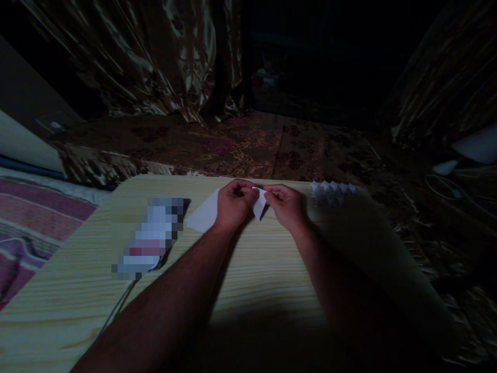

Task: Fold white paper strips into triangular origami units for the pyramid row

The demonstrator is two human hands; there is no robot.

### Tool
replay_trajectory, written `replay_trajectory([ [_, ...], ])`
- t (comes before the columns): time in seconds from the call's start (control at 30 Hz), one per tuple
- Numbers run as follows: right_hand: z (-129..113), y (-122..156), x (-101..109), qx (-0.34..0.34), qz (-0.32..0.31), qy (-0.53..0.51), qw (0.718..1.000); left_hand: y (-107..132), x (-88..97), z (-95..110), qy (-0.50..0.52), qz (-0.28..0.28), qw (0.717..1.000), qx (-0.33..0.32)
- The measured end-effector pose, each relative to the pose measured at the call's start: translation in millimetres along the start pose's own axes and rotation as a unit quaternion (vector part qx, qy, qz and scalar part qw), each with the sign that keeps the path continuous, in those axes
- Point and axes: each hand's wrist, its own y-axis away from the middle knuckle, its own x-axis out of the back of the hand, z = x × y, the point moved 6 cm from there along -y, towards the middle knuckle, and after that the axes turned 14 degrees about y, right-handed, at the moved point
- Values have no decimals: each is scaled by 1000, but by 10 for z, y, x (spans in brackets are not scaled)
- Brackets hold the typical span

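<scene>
Between my two hands is a small folded piece of white paper point(259, 206), its pointed end hanging down toward me. My left hand point(236, 203) pinches its left edge with thumb and fingers. On the other side, my right hand point(285, 203) grips the right edge the same way. White paper sheets point(204, 213) lie on the table just left of my left hand and are partly hidden by it. To the right of my right hand, several small folded paper pieces point(332, 194) with pointed tips sit in rows near the table's far edge.
A pixelated device point(149, 238) with a cable point(114, 313) lies on the left of the light wooden table point(256, 274). Beyond the table is a ledge covered in patterned cloth point(233, 142), below dark curtains point(186, 57). Striped bedding point(42, 212) is at left, a lamp point(476, 145) at right.
</scene>
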Motion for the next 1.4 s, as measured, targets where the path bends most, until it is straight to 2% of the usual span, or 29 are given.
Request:
replay_trajectory([
  [1.0, -32, 19, 16, 0, 5, 36, 999, 14, -14, 6, 14, 6, 1000, 24],
  [1.4, 10, 1, -8, -8, 0, 47, 999, 44, -48, 38, -12, -8, 1000, 8],
])
